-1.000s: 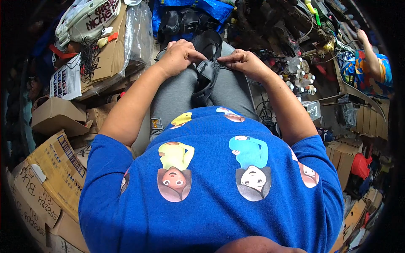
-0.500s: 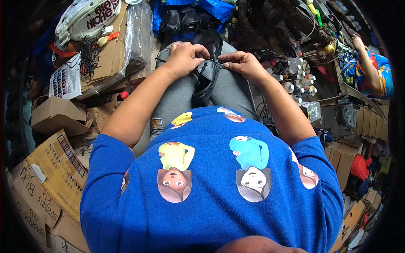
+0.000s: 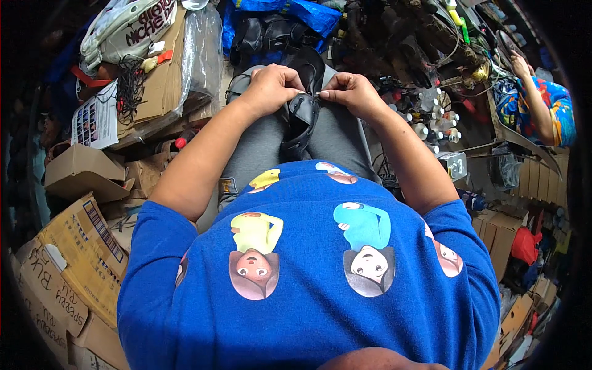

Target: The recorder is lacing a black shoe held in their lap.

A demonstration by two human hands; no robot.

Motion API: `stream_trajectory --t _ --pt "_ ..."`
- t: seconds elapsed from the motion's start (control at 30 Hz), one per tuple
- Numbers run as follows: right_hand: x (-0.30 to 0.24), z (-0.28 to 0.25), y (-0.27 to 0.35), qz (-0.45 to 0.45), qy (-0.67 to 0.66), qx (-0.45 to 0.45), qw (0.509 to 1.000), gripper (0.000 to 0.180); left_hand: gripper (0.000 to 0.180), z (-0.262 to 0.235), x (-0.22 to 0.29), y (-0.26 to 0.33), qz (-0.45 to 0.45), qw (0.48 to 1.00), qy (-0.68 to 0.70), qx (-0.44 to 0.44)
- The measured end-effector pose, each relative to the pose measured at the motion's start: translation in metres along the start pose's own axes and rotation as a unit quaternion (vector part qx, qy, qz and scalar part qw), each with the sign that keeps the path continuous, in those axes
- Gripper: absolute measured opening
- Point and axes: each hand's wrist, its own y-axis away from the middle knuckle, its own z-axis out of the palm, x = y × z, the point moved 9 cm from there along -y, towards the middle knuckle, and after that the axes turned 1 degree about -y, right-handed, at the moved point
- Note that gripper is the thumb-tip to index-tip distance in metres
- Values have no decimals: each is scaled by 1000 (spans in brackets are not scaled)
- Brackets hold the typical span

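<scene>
A black sandal [image 3: 301,126] with a leather upper rests on my lap between my thighs. Its dark far part [image 3: 306,65] reaches up between my two hands. My left hand [image 3: 271,89] is closed on the sandal's left side, thumb and fingertips bent in at the edge. On the other side, my right hand [image 3: 353,94] pinches thumb and finger together right at the sandal's edge. Whatever lies between those right fingertips is too small to make out. Beyond my knees, more black leather footwear [image 3: 271,34] lies by a blue plastic bag [image 3: 320,17].
Left of me are a cardboard sheet [image 3: 161,92], an open carton [image 3: 83,172] and a tangle of black cord [image 3: 129,86]. Several small bottles [image 3: 439,114] stand to the right. Another person's arm [image 3: 539,102] shows at the far right, beside cluttered shelves.
My right hand's fingers have bent more and come in closer against the sandal's edge. My left hand stays almost in place on the sandal.
</scene>
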Motion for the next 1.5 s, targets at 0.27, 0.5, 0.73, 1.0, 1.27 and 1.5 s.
stream_trajectory --t 0.27,0.5,0.73,1.0,1.27,1.5 --pt "2 4 -2 -33 -19 -34 999 16 12 4 5 -2 18 999 -8 -29" --pt "-8 1 12 -3 85 -76 993 31 12 -6 3 0 25 999 -30 -15" --pt "-7 5 24 -13 75 -25 997 32 13 -16 12 14 52 997 38 37" --pt "13 -5 16 1 16 48 999 18 10 -4 -5 7 25 1000 2 6" --pt "13 -13 12 -6 32 97 995 20 13 4 -3 -1 -32 997 -65 -13" --pt "0 -4 0 -26 68 72 995 20 13 12 -7 -4 -85 996 7 -24"
